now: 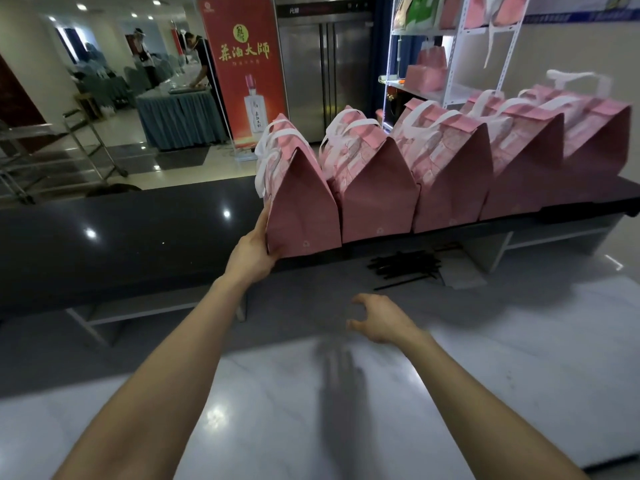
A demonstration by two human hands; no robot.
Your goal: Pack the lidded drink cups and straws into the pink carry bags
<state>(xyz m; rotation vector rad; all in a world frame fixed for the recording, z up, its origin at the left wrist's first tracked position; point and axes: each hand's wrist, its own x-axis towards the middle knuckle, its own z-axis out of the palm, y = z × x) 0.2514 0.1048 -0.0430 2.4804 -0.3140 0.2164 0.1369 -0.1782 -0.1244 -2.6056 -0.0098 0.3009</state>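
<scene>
**Bags lined up, straws left on the lower counter**

Forearms reach out over the white counter [450, 393], nearest the camera. The right hand [375, 320] hovers above that counter with fingers loosely curled around nothing, thumb and forefinger forming an open ring; it touches no object. The left hand [254, 249] is stretched forward with fingers fairly straight, pressed flat against the left face and lower corner of the nearest bag [301, 206], as if squaring it into line.

That bag is the left end of a row of pink bags [450, 174] standing side by side, touching, on the dark ledge [138, 230]. All have their tops folded shut and white handles up, so they look packed and closed, though what is inside cannot be seen. No cups are visible anywhere on either surface.

Just below the ledge, under the middle of the row, a loose pile of dark straws [403, 266] lies on the lower counter. Whether these are spares or owed to some bag cannot be told.

On the shelf [446, 46] behind, more pink bags sit, some flat and seemingly unused.

Judged from this, packing seems near its end: visible bags closed and being tidied, with the straws and any unfilled bags the only work possibly left.
</scene>
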